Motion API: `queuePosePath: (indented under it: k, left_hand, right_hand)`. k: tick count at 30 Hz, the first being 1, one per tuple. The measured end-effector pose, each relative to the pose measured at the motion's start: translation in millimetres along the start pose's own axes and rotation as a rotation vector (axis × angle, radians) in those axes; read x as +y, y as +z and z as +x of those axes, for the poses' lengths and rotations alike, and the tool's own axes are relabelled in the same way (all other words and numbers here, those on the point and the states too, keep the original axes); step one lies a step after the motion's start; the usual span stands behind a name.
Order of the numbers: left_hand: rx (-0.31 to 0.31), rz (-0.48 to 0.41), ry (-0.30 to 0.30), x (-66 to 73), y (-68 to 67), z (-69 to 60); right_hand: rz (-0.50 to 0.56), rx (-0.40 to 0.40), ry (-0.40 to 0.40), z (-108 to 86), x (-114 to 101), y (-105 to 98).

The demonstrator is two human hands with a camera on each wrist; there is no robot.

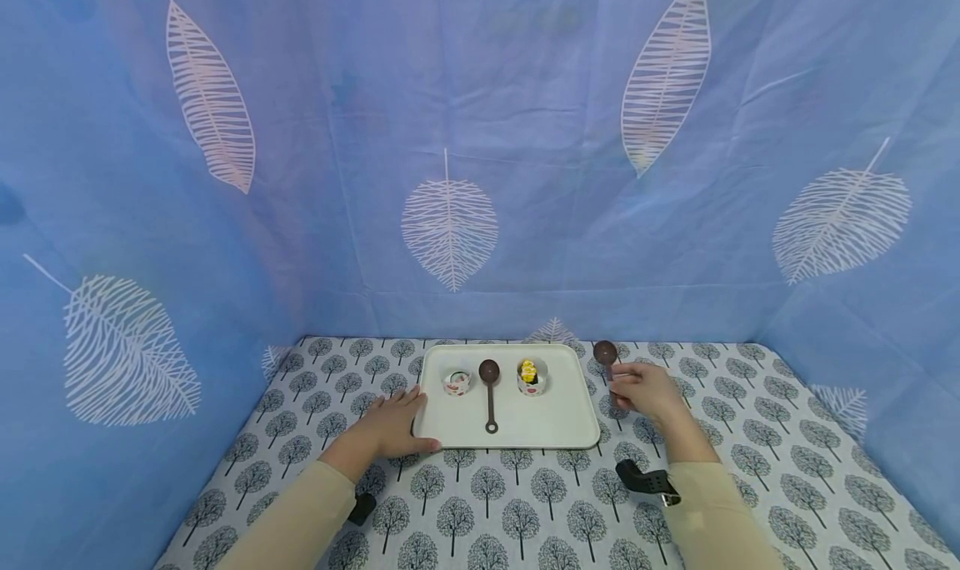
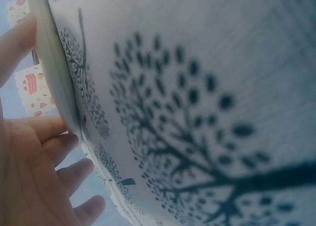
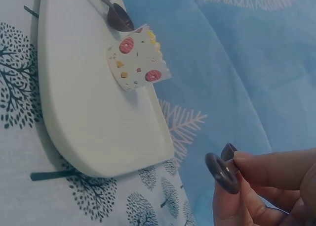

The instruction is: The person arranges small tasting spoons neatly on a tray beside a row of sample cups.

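Observation:
My right hand pinches a brown measuring spoon by its handle, just off the tray's right side. In the right wrist view the handle's ring end sticks out past the thumb and fingers. My left hand lies spread against the left edge of a cream tray, its fingertips touching the rim. A second brown spoon lies on the tray, bowl away from me. To its left stands a patterned paper cup; to its right is another paper cup with yellow and black pieces inside.
A white tablecloth printed with dark trees covers the table. Blue curtains with white leaf shapes hang behind it and at both sides. Each wrist wears a black strap.

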State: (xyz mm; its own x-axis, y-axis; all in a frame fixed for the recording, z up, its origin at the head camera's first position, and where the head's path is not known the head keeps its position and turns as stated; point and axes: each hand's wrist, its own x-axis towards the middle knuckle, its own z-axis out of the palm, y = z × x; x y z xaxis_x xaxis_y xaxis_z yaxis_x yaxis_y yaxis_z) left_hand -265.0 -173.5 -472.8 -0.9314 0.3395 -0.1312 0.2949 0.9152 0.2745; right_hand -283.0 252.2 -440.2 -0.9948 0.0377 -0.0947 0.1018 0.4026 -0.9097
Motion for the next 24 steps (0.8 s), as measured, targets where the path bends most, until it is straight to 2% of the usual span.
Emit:
queuePosePath:
  k: [17, 24]
  left_hand:
    - [-0.01, -0.004, -0.005, 1.1, -1.6, -1.1]
    - [-0.003, 0.009, 0.001, 0.6, -0.1, -0.5]
  right_hand:
    - [0.004, -0.015, -0.008, 14.5, 10.5, 18.6]
    - [0.044, -0.002, 0.025, 16.1, 9.9, 25.9]
